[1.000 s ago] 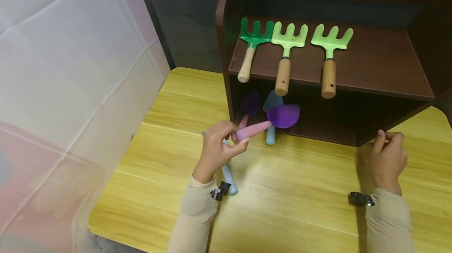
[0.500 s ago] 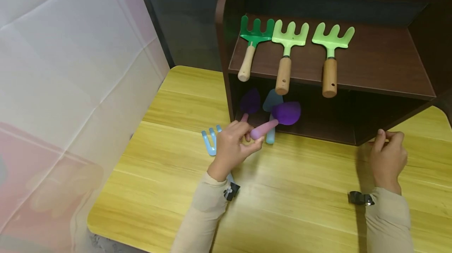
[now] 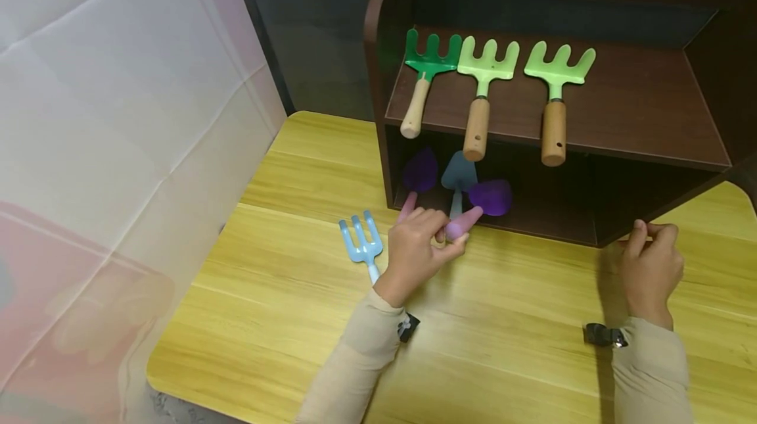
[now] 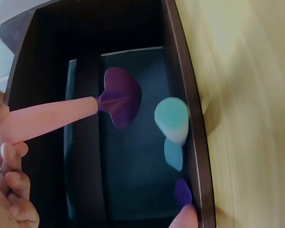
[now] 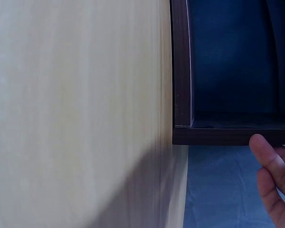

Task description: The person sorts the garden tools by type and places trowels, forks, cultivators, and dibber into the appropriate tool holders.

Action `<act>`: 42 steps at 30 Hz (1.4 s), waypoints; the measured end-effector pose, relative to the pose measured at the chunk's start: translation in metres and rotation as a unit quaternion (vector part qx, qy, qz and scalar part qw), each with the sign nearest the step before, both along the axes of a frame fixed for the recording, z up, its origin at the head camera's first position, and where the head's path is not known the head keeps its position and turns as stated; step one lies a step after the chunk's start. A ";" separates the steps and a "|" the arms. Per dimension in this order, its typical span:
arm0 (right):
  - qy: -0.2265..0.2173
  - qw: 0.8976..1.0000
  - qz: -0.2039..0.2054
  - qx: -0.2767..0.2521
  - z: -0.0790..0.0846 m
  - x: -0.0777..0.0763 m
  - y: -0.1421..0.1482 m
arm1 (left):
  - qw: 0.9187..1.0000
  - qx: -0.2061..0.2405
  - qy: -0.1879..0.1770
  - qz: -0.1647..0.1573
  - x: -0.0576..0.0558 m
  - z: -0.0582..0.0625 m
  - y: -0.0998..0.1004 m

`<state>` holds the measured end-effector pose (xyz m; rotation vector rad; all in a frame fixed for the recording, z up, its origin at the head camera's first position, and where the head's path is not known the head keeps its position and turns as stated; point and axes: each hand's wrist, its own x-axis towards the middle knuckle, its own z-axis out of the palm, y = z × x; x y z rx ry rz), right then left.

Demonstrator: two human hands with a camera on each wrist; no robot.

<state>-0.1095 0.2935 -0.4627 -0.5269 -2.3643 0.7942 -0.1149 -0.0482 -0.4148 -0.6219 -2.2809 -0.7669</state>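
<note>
My left hand [image 3: 416, 253] pinches a toy trowel [image 3: 492, 198] by its pink handle, the purple blade pointing right into the lower bay of a dark brown shelf unit [image 3: 550, 235]. In the left wrist view the trowel [image 4: 121, 97] hangs tilted before that bay. A second purple trowel [image 3: 420, 171] with a pink handle and a blue trowel [image 3: 459, 173] lie inside at the left; my hand covers parts of their handles. At the unit's right front corner, my right hand [image 3: 653, 273] holds the side panel [image 5: 223, 136], thumb at its front edge, fingers outside.
A light-blue hand fork [image 3: 363, 246] lies on the yellow wooden table [image 3: 254, 319], partly behind my left wrist. On the upper shelf rest a dark green fork [image 3: 430, 62] and two light green forks, handles jutting past the front edge. A pale curtain [image 3: 148, 82] hangs at left.
My left hand has moved right with the purple trowel, from left of the bay across the blue trowel's handle. The light-blue fork has come into view behind it. My right hand stays put.
</note>
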 end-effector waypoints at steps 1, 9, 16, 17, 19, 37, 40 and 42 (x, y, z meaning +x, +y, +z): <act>-0.001 1.000 -0.001 0.000 0.000 0.000 0.000 | 1.000 -0.002 0.001 0.004 0.000 -0.001 0.002; 0.000 1.000 -0.003 0.002 -0.001 0.002 0.000 | 1.000 -0.015 0.014 0.017 -0.004 -0.011 0.020; -0.003 1.000 -0.011 0.003 -0.002 0.002 0.000 | 0.999 -0.034 0.006 0.020 -0.005 -0.018 0.031; -0.004 1.000 -0.013 0.003 -0.002 0.002 0.000 | 0.999 -0.037 0.004 0.021 -0.006 -0.019 0.032; -0.006 1.000 -0.012 0.001 -0.002 0.002 0.001 | 0.999 -0.040 0.000 0.025 -0.006 -0.021 0.035; -0.008 1.000 -0.006 -0.001 -0.001 0.003 0.000 | 0.995 -0.084 -0.021 0.039 -0.009 -0.028 0.050; -0.006 1.000 -0.002 0.000 -0.002 0.002 0.000 | 0.992 -0.109 -0.029 0.050 -0.009 -0.028 0.053; -0.004 1.000 0.001 -0.001 -0.003 0.001 0.000 | 0.989 -0.129 -0.038 0.058 -0.009 -0.027 0.056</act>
